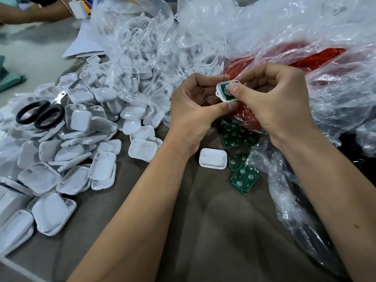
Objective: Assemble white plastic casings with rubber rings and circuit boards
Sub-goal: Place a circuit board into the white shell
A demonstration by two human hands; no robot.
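Observation:
My left hand (193,106) grips a small white plastic casing (220,94) from below and from the left. A green circuit board (229,97) lies inside the casing. My right hand (272,98) holds the casing from the right, its thumb pressing down on the board. Below the hands one empty white casing (213,159) lies open side up on the grey cloth. Several loose green circuit boards (245,177) lie beside it. Red rubber rings (317,58) fill a clear bag behind the hands.
A large heap of white casings (81,139) covers the left of the table, with black-handled scissors (40,115) on top. Crumpled clear plastic bags (223,27) spread across the back and right. Another person's arm (30,13) is at the far left corner.

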